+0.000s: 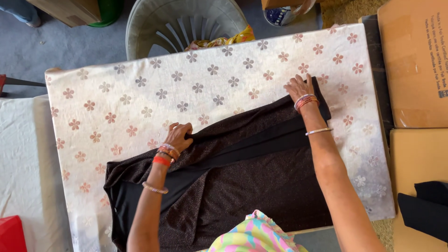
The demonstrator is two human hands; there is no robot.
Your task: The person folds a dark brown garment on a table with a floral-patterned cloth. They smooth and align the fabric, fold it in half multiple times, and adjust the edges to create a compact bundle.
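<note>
Flowered table cover [140,88] under dark cloth [252,177], hands [179,135] atop.

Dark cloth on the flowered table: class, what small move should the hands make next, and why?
Probably smooth the fold flat. The left hand pinches a bunched edge of the dark cloth, the right hand pins its far corner, and creases run between them.

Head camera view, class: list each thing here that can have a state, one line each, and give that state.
Dark cloth: spread on the table, partly folded, creased.
Left hand: pinching a fold of the cloth.
Right hand: flat on the cloth's far corner.
Flowered table cover: laid flat, stained.
Grey bin: upright, open.
</note>
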